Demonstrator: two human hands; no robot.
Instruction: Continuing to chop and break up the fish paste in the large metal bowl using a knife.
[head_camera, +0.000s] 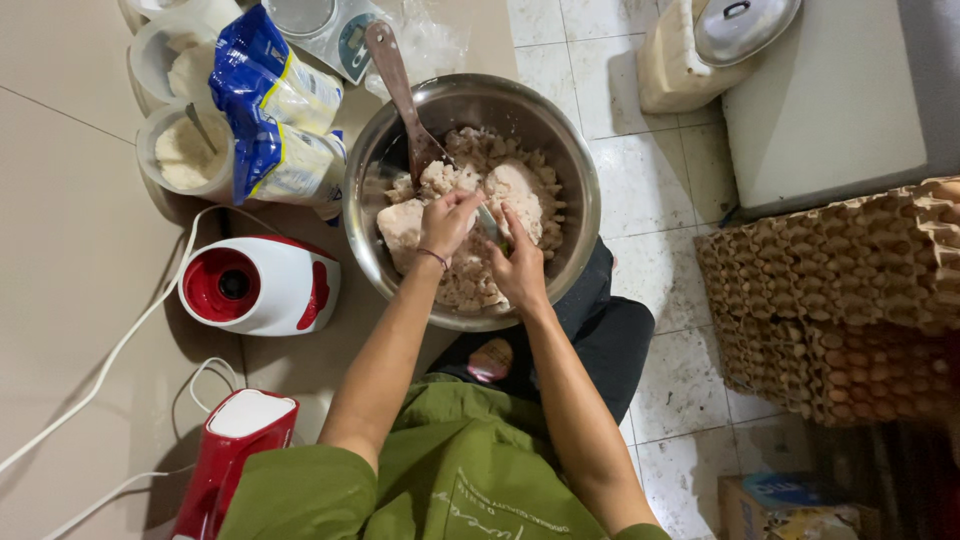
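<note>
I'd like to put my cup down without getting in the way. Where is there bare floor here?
Bare beige floor lies at far left, beside the red-and-white appliance base. White tiles are open between the steel bowl and the egg trays. It is crowded above the bowl: flour bags, tubs, scale. Both hands, left and right, fill the bowl.

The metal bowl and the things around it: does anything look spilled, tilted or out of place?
Nothing is spilled. The metal bowl sits on the floor, not a table, with both hands in the pale mixture. A large spoon leans over its rim.
</note>
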